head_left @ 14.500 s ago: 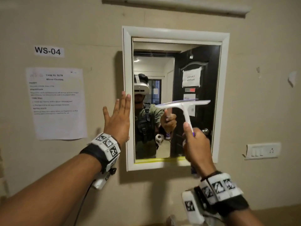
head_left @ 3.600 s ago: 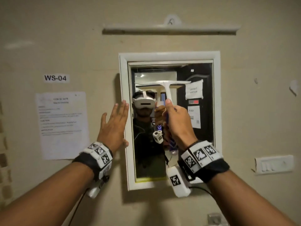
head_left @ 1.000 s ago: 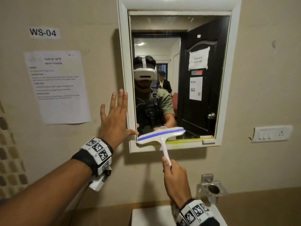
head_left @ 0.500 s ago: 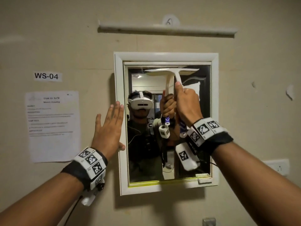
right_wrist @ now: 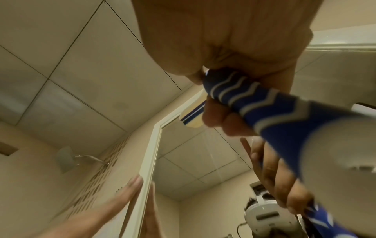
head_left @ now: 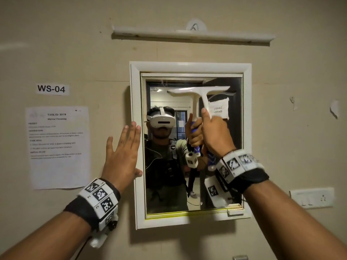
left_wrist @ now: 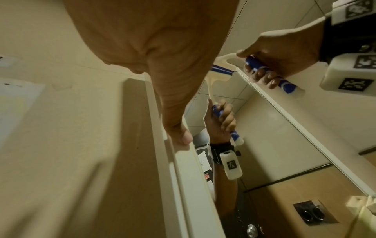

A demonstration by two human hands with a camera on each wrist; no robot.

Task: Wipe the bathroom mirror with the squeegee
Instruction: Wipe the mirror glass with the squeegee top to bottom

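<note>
- Up high, we hold the squeegee [head_left: 201,91] against the mirror [head_left: 165,184], its white blade level across the upper part of the glass.
- Our right hand [head_left: 216,136] has its grip curled tight round the blue-and-white handle, thumb laid up the white neck.
- Our left hand [head_left: 122,156] presses flat, its grip spread and straight, on the mirror's white frame [head_left: 136,91] and the wall [head_left: 84,44] beside it.
- Left of us hang a "WS-04" label [head_left: 51,89] and a printed task sheet [head_left: 59,147].
</note>
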